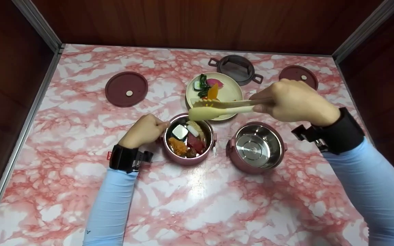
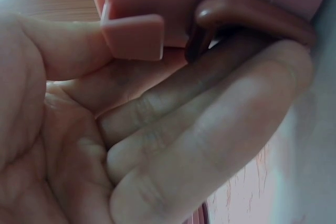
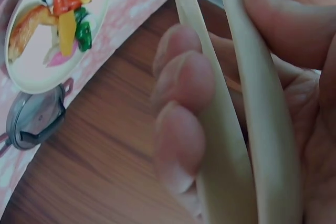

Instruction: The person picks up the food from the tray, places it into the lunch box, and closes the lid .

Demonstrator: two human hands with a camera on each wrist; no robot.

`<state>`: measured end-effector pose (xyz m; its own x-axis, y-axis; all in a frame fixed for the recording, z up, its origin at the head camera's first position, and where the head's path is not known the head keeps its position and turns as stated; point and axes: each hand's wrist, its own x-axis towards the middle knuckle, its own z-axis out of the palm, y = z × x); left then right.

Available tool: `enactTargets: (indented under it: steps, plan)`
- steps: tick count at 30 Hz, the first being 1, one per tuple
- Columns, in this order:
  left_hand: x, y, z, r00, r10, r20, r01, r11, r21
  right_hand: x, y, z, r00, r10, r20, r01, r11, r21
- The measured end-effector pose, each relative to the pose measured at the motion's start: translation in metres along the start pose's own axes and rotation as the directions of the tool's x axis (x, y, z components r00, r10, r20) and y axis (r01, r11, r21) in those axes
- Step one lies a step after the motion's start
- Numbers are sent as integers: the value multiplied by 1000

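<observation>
My left hand [image 1: 145, 131] holds the left side of a pink metal-lined pot [image 1: 187, 160]. In the left wrist view the fingers curl under its brown handle [image 2: 252, 14], and the thumb lies against a pink tab [image 2: 134, 36]. Toy food fills the pot, including a white-and-black block [image 1: 180, 131] and an orange piece [image 1: 177, 146]. My right hand [image 1: 294, 100] grips pale yellow tongs [image 1: 217, 111]. Their tips hover over the pot's far rim and the near edge of a cream plate [image 1: 236, 90]; I cannot tell whether anything is between them.
On the plate lies more toy food, with an orange slice [image 1: 213, 91] among it. To the right stands a second pink pot [image 1: 257, 150], its bare metal inside visible. Maroon lids [image 1: 126, 87] lie at left and far right; a grey handled lid [image 1: 236, 68] lies behind the plate.
</observation>
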<state>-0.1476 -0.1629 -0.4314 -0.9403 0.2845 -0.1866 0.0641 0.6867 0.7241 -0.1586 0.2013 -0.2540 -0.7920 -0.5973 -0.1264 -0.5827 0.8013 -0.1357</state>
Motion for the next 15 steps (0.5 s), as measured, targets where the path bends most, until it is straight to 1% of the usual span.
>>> enactTargets:
  steps: [4,8,11,15]
  plan:
    - [-1,1,-1,1000,3,-1,-3,1000,3,-1,8,2,998,32,-62,-33,999,-4]
    - [0,1,-1,1000,-4,4,4,1000,-6,4,13,11,990,101,-97,-103,995,-15]
    - [0,1,0,1000,-13,8,13,1000,-14,11,16,23,988,124,-92,-126,992,-19]
    - [-1,1,0,1000,-22,8,22,1000,-19,22,19,40,989,139,-58,-140,990,-8]
